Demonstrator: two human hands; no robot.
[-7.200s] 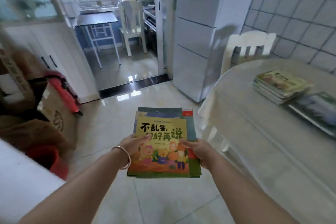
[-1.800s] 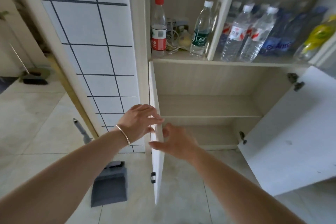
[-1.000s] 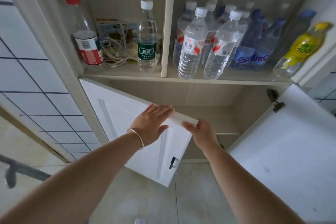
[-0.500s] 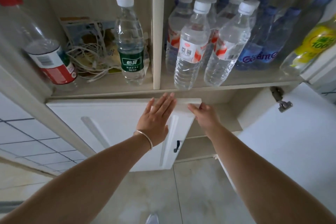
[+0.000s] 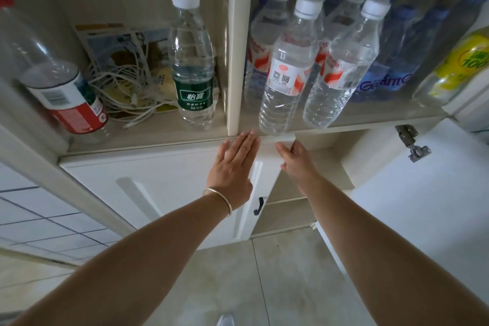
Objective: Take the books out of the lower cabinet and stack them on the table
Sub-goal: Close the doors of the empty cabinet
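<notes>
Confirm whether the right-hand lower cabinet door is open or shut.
Open. The right lower door is swung outward, its hinge exposed and the bare shelf visible behind it. The left lower door is nearly shut.

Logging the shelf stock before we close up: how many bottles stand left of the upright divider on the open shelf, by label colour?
Red-and-white label bottle: 1
Green label bottle: 1
Total: 2
</notes>
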